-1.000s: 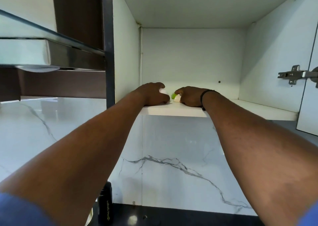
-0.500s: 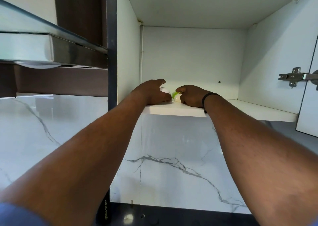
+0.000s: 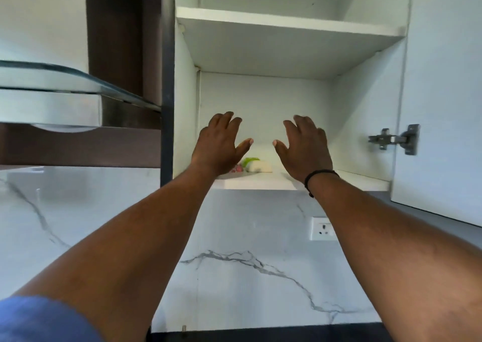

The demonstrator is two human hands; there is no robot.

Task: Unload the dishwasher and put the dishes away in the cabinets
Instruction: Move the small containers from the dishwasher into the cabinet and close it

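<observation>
On bottom cabinet shelf: white dish, green and pink motif; both hands spread, holding nothing.

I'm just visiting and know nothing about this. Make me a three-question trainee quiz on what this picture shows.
1. True or false: the left hand grips the white dish.
2. The dish sits on which shelf of the open cabinet? A) the bottom shelf B) the upper shelf C) the counter
3. Fill in: the black band is worn on the ___ wrist.

Key: 1 false, both hands are open above it, the right hand too. 2 A. 3 right.
</observation>
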